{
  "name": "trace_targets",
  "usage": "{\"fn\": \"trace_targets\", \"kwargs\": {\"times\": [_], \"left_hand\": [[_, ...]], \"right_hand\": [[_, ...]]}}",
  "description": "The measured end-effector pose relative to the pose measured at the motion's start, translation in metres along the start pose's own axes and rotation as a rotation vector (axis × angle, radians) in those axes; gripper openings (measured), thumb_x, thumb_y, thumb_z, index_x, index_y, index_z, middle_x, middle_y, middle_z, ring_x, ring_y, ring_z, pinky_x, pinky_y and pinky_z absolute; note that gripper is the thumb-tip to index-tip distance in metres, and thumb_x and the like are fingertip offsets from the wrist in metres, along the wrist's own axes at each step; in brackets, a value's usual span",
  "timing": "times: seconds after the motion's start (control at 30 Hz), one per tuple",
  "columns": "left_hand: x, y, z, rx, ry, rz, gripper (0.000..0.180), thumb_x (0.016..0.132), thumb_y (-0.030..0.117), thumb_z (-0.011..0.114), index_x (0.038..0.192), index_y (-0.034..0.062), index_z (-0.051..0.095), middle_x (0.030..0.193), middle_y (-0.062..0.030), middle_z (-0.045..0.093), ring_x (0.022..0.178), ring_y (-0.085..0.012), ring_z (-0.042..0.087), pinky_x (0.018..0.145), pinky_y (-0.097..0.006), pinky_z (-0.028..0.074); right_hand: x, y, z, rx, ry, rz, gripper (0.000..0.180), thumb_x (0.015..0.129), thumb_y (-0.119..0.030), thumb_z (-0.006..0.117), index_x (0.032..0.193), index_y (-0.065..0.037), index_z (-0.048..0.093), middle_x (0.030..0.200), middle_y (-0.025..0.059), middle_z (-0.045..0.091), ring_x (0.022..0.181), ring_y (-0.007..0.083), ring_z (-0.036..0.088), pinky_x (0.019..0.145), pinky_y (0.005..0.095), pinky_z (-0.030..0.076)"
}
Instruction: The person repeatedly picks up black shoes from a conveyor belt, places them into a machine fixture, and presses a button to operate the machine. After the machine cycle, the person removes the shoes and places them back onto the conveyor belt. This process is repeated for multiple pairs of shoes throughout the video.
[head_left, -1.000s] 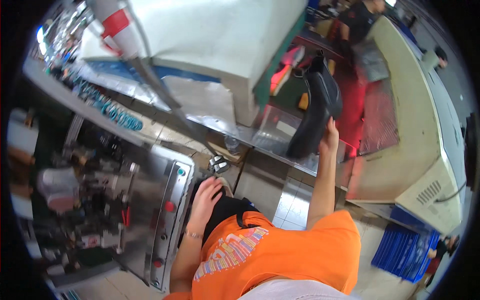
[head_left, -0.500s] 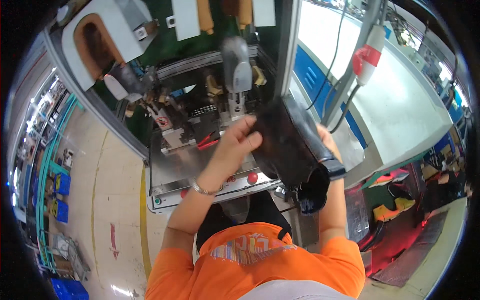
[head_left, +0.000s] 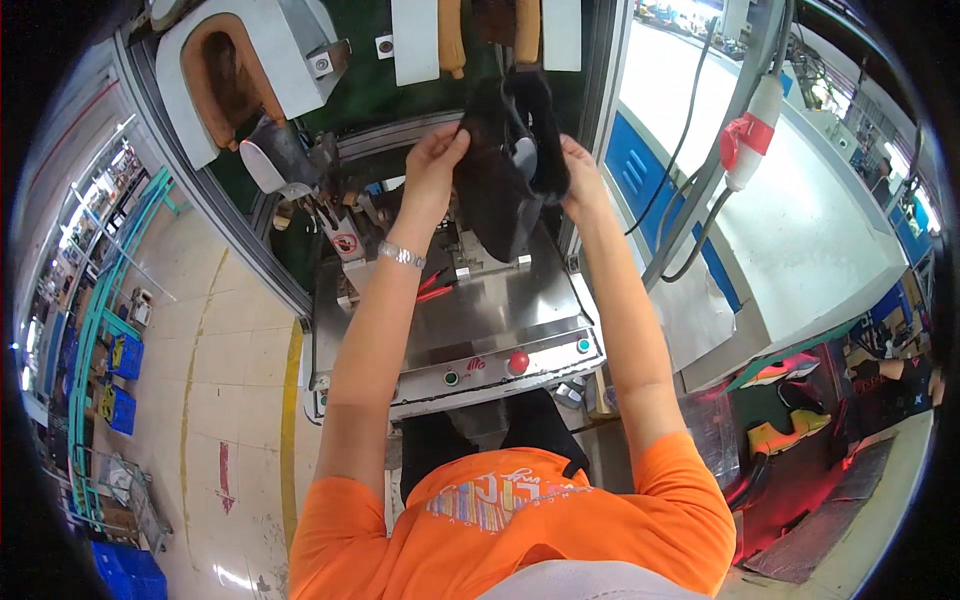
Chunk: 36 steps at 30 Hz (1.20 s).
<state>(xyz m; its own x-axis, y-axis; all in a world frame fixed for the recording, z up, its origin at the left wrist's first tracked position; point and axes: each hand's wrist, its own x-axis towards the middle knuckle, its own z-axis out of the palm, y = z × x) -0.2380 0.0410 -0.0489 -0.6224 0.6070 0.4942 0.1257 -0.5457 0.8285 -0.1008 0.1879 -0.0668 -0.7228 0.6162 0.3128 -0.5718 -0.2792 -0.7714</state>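
Two hands are up at the machine (head_left: pixel 455 330), so take that steel-topped machine as your landmark. Its flat metal deck sits just above your orange shirt (head_left: pixel 520 520), with a red button (head_left: pixel 518 361) and green buttons along the front edge. Above the deck you hold a black boot (head_left: pixel 510 165), raised off the metal and hanging toe-down in front of the machine's upright posts. Your left hand (head_left: pixel 435 165) has its fingers pinched together on the boot's left edge; your right hand (head_left: pixel 580 175) is wrapped around its right side, fingers closed on the material. Right of the machine a grey cable with a red and white plug (head_left: pixel 745 135) hangs well apart. To do this well, I judge you should keep both grips even so the boot stays square to the posts, and keep fingertips outside any clamping parts.
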Motion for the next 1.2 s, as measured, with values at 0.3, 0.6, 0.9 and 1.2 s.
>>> {"fn": "trace_targets", "kwargs": {"times": [0.3,0.6,0.9,1.2], "left_hand": [[-0.12,0.069,0.052,1.047,-0.281,0.668,0.049,0.075,0.01,0.064,0.122,0.0038,0.051,0.117,-0.0122,0.054,0.097,-0.0243,0.056,0.08,-0.033,0.041],[-0.145,0.042,0.071,1.299,-0.298,0.415,0.071,0.075,0.014,0.063,0.137,0.0038,0.031,0.131,-0.0116,0.04,0.097,-0.0277,0.053,0.079,-0.037,0.041],[-0.142,0.022,0.07,1.39,-0.256,0.468,0.064,0.074,0.01,0.059,0.135,0.0091,0.037,0.129,-0.008,0.042,0.097,-0.0262,0.05,0.079,-0.039,0.04],[-0.147,0.021,0.058,1.384,-0.219,0.437,0.063,0.071,0.007,0.059,0.132,0.0141,0.043,0.123,-0.0054,0.046,0.089,-0.0246,0.05,0.079,-0.04,0.04]], "right_hand": [[-0.089,0.104,-0.048,0.459,-0.308,0.447,0.055,0.088,-0.041,0.054,0.131,-0.009,0.042,0.126,0.0051,0.053,0.116,0.0223,0.05,0.1,0.0392,0.038],[-0.051,0.137,-0.049,0.356,0.061,0.277,0.045,0.089,-0.039,0.052,0.121,-0.008,0.047,0.114,0.006,0.054,0.103,0.0211,0.052,0.09,0.037,0.041],[-0.057,0.159,-0.046,0.4,0.213,0.297,0.036,0.09,-0.038,0.051,0.11,-0.008,0.052,0.1,0.0052,0.056,0.09,0.0189,0.053,0.08,0.0346,0.042],[-0.032,0.152,-0.051,0.339,0.294,0.272,0.03,0.091,-0.036,0.049,0.099,-0.008,0.057,0.086,0.0044,0.058,0.076,0.0167,0.055,0.069,0.0323,0.043]]}}
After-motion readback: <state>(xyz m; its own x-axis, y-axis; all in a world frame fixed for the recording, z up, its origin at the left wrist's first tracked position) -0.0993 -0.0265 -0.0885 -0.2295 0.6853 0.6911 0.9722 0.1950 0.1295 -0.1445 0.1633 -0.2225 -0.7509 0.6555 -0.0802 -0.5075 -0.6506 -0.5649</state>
